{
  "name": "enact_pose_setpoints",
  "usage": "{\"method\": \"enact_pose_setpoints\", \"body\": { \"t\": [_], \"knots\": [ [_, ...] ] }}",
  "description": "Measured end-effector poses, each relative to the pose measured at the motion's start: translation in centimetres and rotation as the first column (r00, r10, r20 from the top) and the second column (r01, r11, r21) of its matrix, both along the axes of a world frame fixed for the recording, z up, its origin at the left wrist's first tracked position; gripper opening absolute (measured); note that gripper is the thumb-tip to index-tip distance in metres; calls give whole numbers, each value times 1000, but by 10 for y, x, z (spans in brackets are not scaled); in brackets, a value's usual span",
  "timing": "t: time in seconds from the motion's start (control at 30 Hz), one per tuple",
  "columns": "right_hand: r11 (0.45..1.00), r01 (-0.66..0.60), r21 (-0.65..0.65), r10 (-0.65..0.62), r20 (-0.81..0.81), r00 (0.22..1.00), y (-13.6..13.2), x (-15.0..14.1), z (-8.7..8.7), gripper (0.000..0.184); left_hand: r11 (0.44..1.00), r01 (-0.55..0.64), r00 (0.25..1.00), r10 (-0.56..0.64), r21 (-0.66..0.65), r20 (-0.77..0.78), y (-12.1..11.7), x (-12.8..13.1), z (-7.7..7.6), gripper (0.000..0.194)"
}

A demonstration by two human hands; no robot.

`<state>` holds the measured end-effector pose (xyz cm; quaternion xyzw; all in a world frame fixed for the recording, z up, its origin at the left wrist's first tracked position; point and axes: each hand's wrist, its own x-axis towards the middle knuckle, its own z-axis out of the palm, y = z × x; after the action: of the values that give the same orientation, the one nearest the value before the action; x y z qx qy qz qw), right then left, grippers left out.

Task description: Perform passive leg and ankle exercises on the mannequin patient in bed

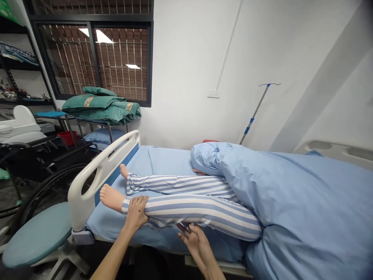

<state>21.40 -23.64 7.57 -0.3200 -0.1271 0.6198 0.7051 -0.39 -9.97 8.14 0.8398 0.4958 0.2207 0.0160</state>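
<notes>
the near leg of a manikin in blue-and-white striped pyjama trousers (201,212) lies across a hospital bed, bent slightly and raised at the knee, with its bare foot (110,197) pointing toward the bed's end. the left hand (136,212) is closed around the top of the lower leg, just above the ankle, with its fingers resting on the striped cuff. the right hand (196,241) is open with its fingers spread, and its fingertips (182,227) touch the underside of the leg below the knee. the far leg (177,184), in the same striped fabric, lies just behind the near one, its foot close to the end of the bed. a pale blue duvet (291,194) covers the rest of the manikin, and a pale blue sheet (116,225) lies under the legs. a curved white plastic footboard (101,175) with a blue band stands at the end of the bed. beyond it are a round teal padded seat (37,233), a black wheelchair wheel (49,190), and folded green quilted blankets (100,107) on a metal rack. a slim metal iv pole (256,112) leans against the white wall.
</notes>
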Motion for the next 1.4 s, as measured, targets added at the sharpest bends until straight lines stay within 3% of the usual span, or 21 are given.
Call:
{"method": "enact_pose_setpoints", "body": {
  "t": [0.27, 0.37, 0.53, 0.8, 1.0, 1.4],
  "knots": [
    [997, 56, -59, -51, 96, 994, -6, 8, 1, 29, 997, -17, 995, 23, -70, 92, 2, 18, -58, 58],
    [996, 59, -66, -50, 124, 991, -6, 8, 1, 33, 999, -8, 996, 12, -50, 88, 4, 18, -68, 57],
    [997, 28, -77, -18, 137, 990, -6, 4, 1, 31, 999, 9, 998, -7, -32, 59, 9, 10, -69, 57],
    [992, 98, -77, -88, 125, 988, -1, -5, -10, 47, 1000, 25, 999, -25, -19, 24, 15, 0, -74, 56],
    [996, 52, -68, -46, 85, 995, 2, -8, -22, 38, 999, 35, 999, -35, 15, -4, 17, -9, -71, 53],
    [990, 57, -128, -66, -65, 996, 17, -35, -51, 39, 994, 76, 987, -64, 81, -147, 25, -50, -57, 54]
  ]
}}
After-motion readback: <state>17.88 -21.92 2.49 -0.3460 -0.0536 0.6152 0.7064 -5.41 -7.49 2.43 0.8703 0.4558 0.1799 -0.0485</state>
